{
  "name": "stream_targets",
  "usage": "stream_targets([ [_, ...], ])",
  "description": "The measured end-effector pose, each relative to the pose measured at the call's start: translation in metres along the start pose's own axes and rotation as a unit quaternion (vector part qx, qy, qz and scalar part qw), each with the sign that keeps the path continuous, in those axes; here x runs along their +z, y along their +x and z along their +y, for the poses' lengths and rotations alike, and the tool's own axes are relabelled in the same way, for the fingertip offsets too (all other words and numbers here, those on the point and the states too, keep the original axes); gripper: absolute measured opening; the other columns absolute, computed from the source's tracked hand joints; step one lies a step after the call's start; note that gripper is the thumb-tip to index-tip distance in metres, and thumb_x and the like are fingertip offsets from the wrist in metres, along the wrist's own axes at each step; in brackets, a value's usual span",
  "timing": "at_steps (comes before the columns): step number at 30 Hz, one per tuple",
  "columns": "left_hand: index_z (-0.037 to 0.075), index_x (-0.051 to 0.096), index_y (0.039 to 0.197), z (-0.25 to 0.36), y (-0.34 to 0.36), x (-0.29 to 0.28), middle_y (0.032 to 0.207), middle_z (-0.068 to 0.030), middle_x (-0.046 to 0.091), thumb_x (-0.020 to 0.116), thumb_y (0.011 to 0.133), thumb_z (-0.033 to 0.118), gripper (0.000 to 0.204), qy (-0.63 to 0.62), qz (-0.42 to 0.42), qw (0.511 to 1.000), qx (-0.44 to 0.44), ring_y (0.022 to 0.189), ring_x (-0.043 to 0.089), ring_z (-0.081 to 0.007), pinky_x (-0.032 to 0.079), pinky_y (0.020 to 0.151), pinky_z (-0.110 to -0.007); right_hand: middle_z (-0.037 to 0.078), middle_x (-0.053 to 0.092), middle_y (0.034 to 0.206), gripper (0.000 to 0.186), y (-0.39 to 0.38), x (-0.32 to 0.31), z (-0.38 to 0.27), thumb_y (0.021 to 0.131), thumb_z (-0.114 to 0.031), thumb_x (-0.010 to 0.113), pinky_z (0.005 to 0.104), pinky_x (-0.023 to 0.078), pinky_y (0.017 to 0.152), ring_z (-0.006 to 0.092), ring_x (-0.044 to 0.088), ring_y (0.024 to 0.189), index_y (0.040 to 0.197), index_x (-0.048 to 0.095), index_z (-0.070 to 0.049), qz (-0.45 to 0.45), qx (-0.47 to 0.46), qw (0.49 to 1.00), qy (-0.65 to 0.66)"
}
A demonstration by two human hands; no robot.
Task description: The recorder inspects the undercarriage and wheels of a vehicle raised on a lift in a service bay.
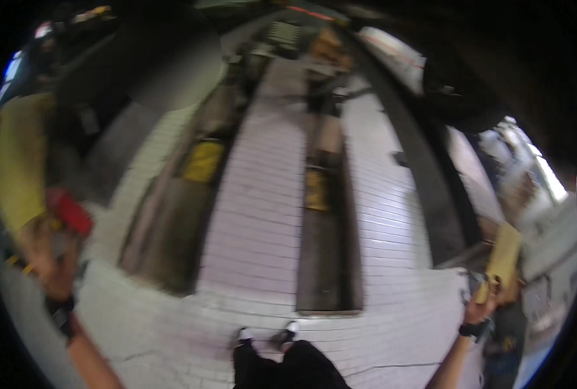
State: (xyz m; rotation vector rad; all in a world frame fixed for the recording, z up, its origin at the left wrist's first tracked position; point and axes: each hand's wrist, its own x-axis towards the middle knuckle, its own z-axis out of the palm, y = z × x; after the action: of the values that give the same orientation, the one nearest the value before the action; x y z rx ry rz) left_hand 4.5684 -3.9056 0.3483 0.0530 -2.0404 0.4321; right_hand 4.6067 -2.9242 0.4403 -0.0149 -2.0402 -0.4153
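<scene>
Between hands (480, 311), trenches (324, 279) hold yellow objects (202, 162).

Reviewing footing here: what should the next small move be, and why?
I'd probably ease the right foot back: it sits close to the near end of a dark, seemingly sunken floor channel, while the right hand holds a yellow piece out wide and the left hand is by a yellow panel, its grip too blurred to tell.

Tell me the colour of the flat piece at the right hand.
Yellow; the flat piece shows best in the head view, somewhat blurred.
</scene>
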Motion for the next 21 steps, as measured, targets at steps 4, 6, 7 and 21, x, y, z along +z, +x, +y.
stream_targets([
  [4, 0.009, 0.072, 0.12, 0.099, 0.054, -0.061, 0.107, -0.0144, 0.062, 0.082, 0.078, 0.014, 0.043, -0.146, 0.0, 0.988, -0.042, 0.095, 0.061, -0.0363, 0.05, 0.081, -0.047, 0.024, 0.057, 0.135, 0.035, 0.005, 0.003, -0.029, 0.097, -0.007, 0.062, 0.0503, 0.043, 0.108, 0.0408, 0.055, 0.126, 0.13, 0.068, 0.003, 0.028, 0.021, 0.996, 0.083],
  [6, 0.009, 0.073, 0.115, 0.129, 0.043, -0.091, 0.106, -0.0153, 0.062, 0.082, 0.078, 0.017, 0.039, -0.179, -0.03, 0.981, -0.069, 0.094, 0.06, -0.0352, 0.049, 0.08, -0.046, 0.025, 0.056, 0.136, 0.036, -0.008, 0.013, -0.052, 0.097, -0.007, 0.06, 0.0511, 0.042, 0.108, 0.0413, 0.054, 0.127, 0.131, 0.067, 0.002, 0.024, 0.042, 0.989, 0.141],
  [7, 0.008, 0.072, 0.113, 0.137, 0.024, -0.101, 0.107, -0.0157, 0.063, 0.082, 0.078, 0.018, 0.037, -0.19, -0.06, 0.976, -0.09, 0.094, 0.06, -0.0352, 0.049, 0.08, -0.047, 0.025, 0.056, 0.137, 0.036, -0.017, 0.015, -0.064, 0.097, -0.007, 0.06, 0.0516, 0.042, 0.109, 0.0414, 0.054, 0.128, 0.132, 0.067, 0.002, 0.025, 0.039, 0.984, 0.171],
  [21, 0.01, 0.077, 0.102, 0.324, -0.491, -0.324, 0.089, -0.0162, 0.074, 0.07, 0.09, 0.033, 0.027, -0.168, -0.479, 0.668, -0.544, 0.09, 0.07, -0.0357, 0.055, 0.082, -0.046, 0.019, 0.059, 0.116, 0.024, -0.137, -0.004, -0.168, 0.091, -0.006, 0.061, 0.0437, 0.048, 0.094, 0.0346, 0.058, 0.11, 0.112, 0.069, 0.002, -0.145, 0.1, 0.844, 0.507],
])
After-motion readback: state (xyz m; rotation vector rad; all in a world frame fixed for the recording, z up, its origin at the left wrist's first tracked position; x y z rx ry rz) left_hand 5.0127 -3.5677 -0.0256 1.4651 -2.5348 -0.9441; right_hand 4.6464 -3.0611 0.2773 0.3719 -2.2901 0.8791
